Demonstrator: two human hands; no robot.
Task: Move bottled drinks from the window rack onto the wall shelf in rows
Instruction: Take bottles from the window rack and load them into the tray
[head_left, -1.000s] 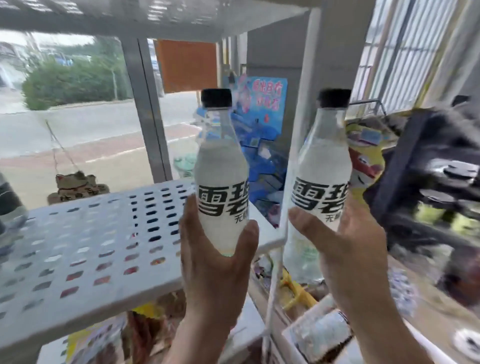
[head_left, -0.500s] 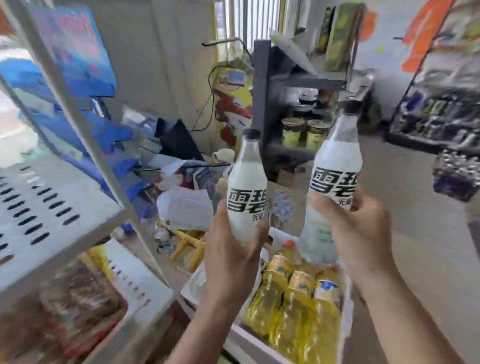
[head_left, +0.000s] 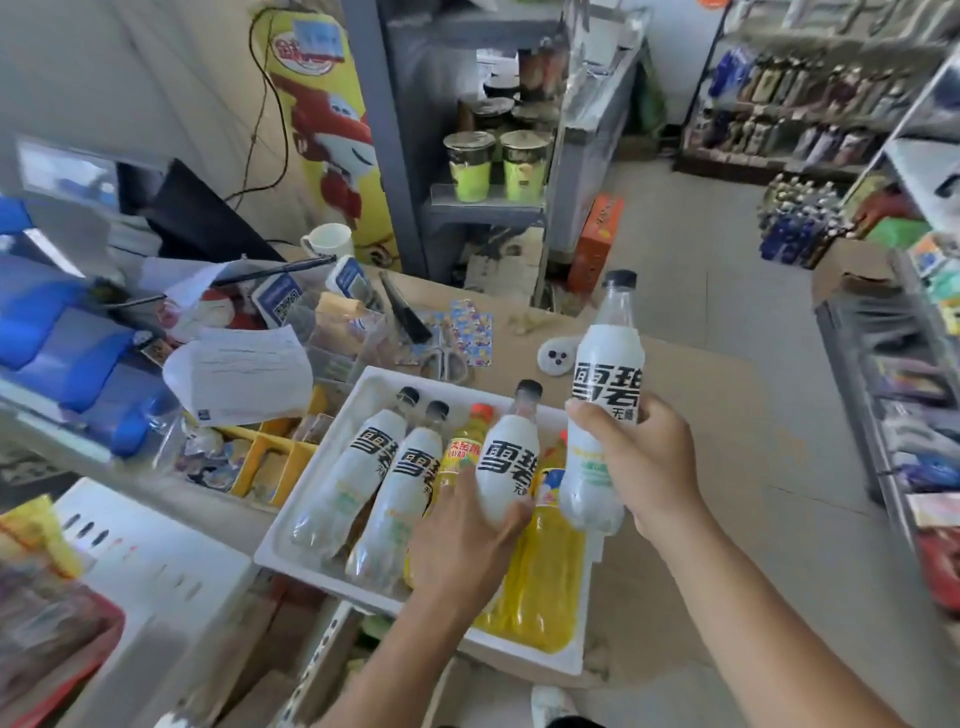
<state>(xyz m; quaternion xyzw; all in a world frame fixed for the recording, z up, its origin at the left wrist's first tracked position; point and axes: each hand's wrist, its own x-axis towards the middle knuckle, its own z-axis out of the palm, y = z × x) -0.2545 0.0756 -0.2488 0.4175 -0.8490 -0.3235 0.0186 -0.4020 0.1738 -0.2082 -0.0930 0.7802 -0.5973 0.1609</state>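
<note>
Head view: left hand (head_left: 462, 540) grasps a white bottle (head_left: 506, 462) low on its body, tilted over the white tray (head_left: 275, 551); right hand (head_left: 644, 467) grasps a second white bottle (head_left: 605, 395) around its label, near upright, above the tray's right edge; two more white bottles (head_left: 363, 467) and yellow bottles (head_left: 545, 577) lie in the tray; the tray sits on the brown counter (head_left: 701, 415).

Small shop, stocked goods shelves (head_left: 810, 104), cluttered counter (head_left: 691, 395), tray of bottled drinks (head_left: 332, 499)
</note>
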